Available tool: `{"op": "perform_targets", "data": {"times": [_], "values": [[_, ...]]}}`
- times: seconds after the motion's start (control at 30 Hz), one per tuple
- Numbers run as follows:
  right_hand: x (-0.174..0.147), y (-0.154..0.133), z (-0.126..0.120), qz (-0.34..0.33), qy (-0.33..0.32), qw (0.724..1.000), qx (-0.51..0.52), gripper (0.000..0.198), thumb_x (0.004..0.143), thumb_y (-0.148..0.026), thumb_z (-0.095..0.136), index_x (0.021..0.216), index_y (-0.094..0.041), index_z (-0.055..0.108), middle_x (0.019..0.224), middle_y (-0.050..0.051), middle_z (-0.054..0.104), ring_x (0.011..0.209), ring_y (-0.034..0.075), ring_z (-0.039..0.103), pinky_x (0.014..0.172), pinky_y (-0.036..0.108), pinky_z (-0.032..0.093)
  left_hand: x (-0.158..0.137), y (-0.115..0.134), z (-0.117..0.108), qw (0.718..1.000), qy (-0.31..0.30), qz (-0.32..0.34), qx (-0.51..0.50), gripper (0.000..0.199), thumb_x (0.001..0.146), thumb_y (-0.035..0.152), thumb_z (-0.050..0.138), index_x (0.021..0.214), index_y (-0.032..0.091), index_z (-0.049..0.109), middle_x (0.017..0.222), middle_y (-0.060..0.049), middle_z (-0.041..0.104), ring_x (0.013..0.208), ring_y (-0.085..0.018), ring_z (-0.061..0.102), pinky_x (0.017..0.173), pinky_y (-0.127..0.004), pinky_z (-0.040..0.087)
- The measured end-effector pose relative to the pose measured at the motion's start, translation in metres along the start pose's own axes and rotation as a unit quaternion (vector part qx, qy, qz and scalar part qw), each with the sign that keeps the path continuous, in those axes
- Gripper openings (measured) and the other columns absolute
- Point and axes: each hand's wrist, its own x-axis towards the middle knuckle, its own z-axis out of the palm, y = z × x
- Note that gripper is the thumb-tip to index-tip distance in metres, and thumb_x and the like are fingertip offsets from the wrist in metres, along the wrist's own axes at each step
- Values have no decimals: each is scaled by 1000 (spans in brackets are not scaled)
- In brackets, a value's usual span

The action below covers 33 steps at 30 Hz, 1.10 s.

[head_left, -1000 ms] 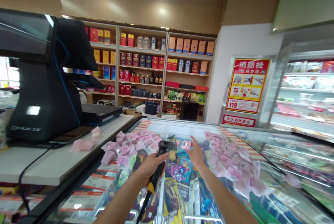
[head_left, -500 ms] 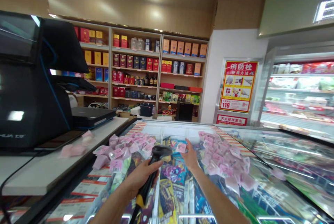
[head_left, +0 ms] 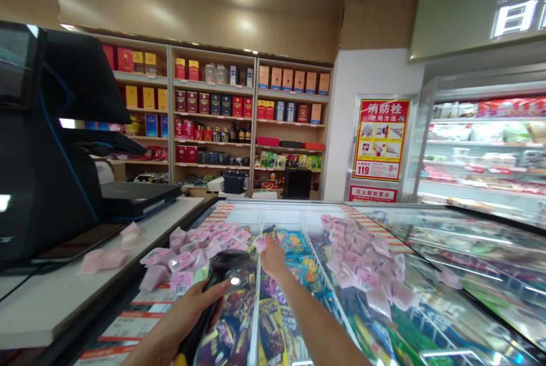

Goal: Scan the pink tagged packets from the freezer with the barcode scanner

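Note:
My left hand (head_left: 203,304) is wrapped round the handle of a black handheld barcode scanner (head_left: 230,260) with yellow on its grip. The scanner's head points forward, over the near side of a heap of small packets with pink barcode labels (head_left: 181,262). At the right edge of that heap, my right hand (head_left: 273,258) pinches a pink-labelled packet (head_left: 259,242) at its fingertips. A second heap of similar packets (head_left: 358,258) lies to the right. Both heaps rest on the glass top of a chest freezer (head_left: 290,210), with colourful bagged goods showing beneath.
At left a white counter (head_left: 42,312) carries a black checkout terminal (head_left: 63,144) and a few loose pink packets (head_left: 104,260). A lone packet (head_left: 450,278) lies far right. Shelves of boxed bottles (head_left: 213,104) stand behind, and a lit refrigerated display (head_left: 486,150) is at the right.
My right hand has moved left with the packet, from between the heaps to the left heap's edge. My left hand and the scanner have shifted left and nearer. The view has turned slightly right.

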Motion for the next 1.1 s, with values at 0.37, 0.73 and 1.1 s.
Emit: {"op": "perform_targets", "data": {"times": [0.37,0.73,1.1], "values": [[-28,37,-65,21,39,994,-103,60,66,-18,41,124,-17,28,132,10,26,121,23,21,94,46,18,0,2,20,998,-27,-32,-37,35,60,49,56,52,16,46,39,5,47,37,-6,40,40,-17,33],[-74,114,-136,99,68,958,-261,26,67,-27,46,88,-18,57,83,11,62,89,28,50,77,45,26,16,-9,61,995,-63,-4,-82,36,58,49,57,57,16,45,44,5,48,35,-4,39,36,-17,31],[-51,100,-130,26,132,975,-174,42,74,-19,37,115,-20,43,99,9,57,96,21,48,79,33,29,14,-11,64,996,-58,-16,-69,40,53,54,58,59,17,44,43,6,46,34,-5,39,33,-17,30]]}}
